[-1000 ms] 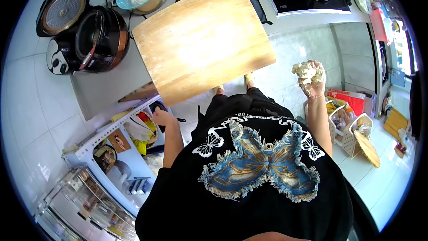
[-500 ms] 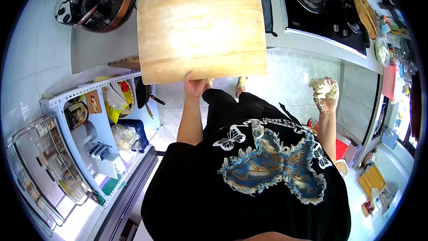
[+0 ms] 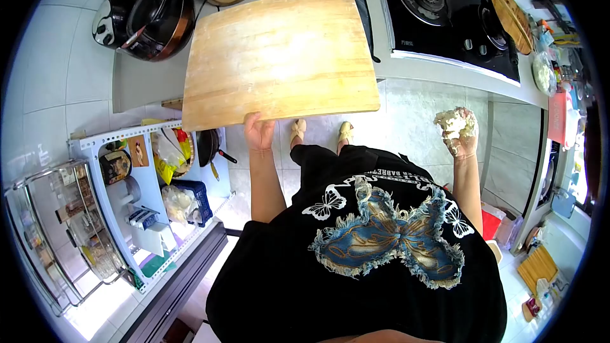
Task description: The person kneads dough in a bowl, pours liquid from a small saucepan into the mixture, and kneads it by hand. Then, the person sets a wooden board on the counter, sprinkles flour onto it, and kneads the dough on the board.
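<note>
The left hand (image 3: pixel 259 133) is clamped on the near edge of the big pale rectangular wooden pastry board (image 3: pixel 279 54), which lies on the grey countertop (image 3: pixel 143 76) and juts out over its front edge, probably so it can be gripped from underneath. The right hand (image 3: pixel 462 138), held out to the side clear of the black shirt, is clenched around a ragged, crumbly off-white lump of dough (image 3: pixel 452 122). The board looks dusted with flour, dry and bare, with the black rice cooker (image 3: pixel 149 16) just beside its far corner.
</note>
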`<move>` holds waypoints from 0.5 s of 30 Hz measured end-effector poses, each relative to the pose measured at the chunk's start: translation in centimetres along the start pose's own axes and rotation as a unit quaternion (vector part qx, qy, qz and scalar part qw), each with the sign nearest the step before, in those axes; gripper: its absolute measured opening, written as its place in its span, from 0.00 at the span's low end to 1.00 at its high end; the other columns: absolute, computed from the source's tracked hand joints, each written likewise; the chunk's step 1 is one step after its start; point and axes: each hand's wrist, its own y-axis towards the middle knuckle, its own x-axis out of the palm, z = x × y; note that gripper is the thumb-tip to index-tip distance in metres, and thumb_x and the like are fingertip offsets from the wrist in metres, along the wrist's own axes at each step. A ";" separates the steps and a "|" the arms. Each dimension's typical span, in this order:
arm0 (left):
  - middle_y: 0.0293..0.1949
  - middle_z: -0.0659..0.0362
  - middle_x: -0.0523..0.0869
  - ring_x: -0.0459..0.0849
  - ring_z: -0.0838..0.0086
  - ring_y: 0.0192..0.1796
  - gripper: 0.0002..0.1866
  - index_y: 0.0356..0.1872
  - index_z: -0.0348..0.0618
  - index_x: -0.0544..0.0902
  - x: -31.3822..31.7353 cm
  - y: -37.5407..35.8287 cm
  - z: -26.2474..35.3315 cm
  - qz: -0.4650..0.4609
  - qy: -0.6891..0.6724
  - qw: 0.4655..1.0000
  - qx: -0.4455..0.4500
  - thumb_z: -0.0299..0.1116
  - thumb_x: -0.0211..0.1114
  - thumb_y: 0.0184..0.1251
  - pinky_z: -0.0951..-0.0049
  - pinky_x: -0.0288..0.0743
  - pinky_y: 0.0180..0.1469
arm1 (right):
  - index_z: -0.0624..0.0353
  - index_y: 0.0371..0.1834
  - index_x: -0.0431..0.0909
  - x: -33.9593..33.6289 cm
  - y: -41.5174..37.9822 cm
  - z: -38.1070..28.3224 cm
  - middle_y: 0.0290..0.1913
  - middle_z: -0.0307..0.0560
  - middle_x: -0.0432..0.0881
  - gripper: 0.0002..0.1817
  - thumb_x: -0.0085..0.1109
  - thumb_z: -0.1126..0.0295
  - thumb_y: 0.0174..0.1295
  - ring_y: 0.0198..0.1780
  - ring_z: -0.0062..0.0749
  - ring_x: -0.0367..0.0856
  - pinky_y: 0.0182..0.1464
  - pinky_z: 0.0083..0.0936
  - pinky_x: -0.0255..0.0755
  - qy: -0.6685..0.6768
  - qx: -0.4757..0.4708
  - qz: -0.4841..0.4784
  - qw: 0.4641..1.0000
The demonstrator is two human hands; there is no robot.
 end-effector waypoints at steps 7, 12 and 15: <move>0.60 0.51 0.73 0.66 0.57 0.67 0.28 0.59 0.35 0.70 0.8 -0.4 -1.7 0.009 0.005 1.000 0.007 0.19 0.53 0.51 0.49 0.56 0.69 | 0.54 0.30 0.76 0.1 0.5 -0.8 0.31 0.45 0.82 0.12 0.48 0.61 0.66 0.33 0.40 0.84 0.29 0.29 0.83 -0.012 -0.015 -0.016 1.000; 0.60 0.51 0.73 0.66 0.57 0.66 0.28 0.59 0.35 0.71 0.8 1.1 -4.2 -0.014 -0.047 0.999 -0.008 0.18 0.53 0.51 0.49 0.54 0.70 | 0.53 0.30 0.76 1.1 -0.1 -2.3 0.31 0.43 0.82 0.11 0.48 0.61 0.67 0.33 0.38 0.84 0.30 0.31 0.84 -0.032 -0.025 -0.013 0.999; 0.60 0.50 0.73 0.66 0.56 0.66 0.26 0.58 0.33 0.71 -0.2 1.6 -4.8 -0.011 -0.042 0.999 -0.024 0.18 0.53 0.52 0.51 0.55 0.70 | 0.53 0.34 0.76 0.4 0.0 -2.3 0.31 0.41 0.83 0.12 0.46 0.60 0.68 0.28 0.34 0.85 0.19 0.24 0.80 -0.076 -0.054 0.024 0.995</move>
